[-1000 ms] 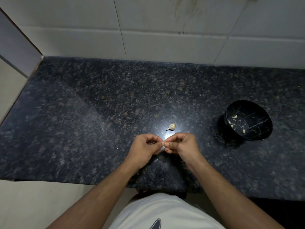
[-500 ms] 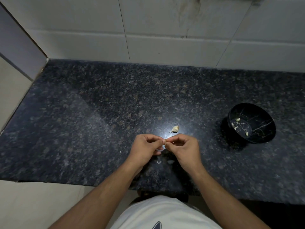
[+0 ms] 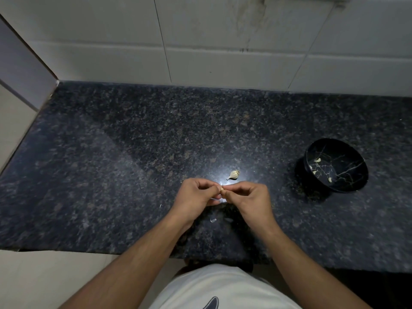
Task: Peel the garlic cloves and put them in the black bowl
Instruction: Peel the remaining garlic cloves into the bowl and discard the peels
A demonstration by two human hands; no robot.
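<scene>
A small garlic clove (image 3: 222,188) is pinched between the fingertips of my left hand (image 3: 197,198) and my right hand (image 3: 247,199), just above the dark granite counter (image 3: 111,175); most of the clove is hidden by the fingers. Another unpeeled clove (image 3: 233,174) lies on the counter just beyond my hands. The black bowl (image 3: 347,186) with thin gold veining stands to the right and holds several peeled cloves (image 3: 317,160).
Bits of white garlic skin (image 3: 213,220) lie on the counter under my hands. A white tiled wall (image 3: 223,41) runs along the back. The counter's front edge is near my body, and its left end meets a side wall.
My hands stay together on the clove with only small finger shifts. The view has tilted down slightly, so the counter and bowl sit lower in the frame.
</scene>
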